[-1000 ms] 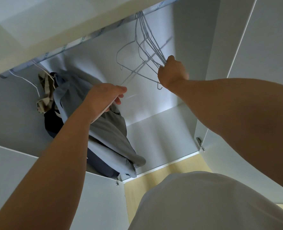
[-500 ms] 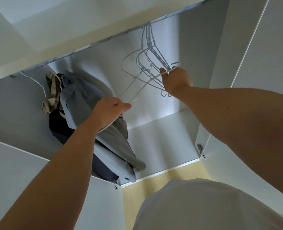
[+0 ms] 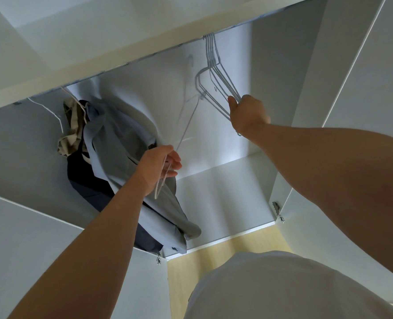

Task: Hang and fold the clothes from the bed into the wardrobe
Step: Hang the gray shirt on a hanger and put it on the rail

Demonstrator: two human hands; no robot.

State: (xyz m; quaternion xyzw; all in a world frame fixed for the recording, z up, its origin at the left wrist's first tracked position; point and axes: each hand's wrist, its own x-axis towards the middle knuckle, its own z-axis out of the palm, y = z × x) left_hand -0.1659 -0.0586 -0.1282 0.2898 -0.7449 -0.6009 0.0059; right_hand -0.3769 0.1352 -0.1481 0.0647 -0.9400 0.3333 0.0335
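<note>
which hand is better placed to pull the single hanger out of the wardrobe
Left. The left hand holds the single hanger, which looks clear of the rail. The right hand grips the bunch of hangers hooked on the rail, probably steadying them.

This is a home, at an open white wardrobe (image 3: 225,199). Wire hangers (image 3: 211,56) hang at 12 o'clock, clothes (image 3: 112,139) at 9 o'clock, pale wood floor (image 3: 214,256) at 6 o'clock.
</note>
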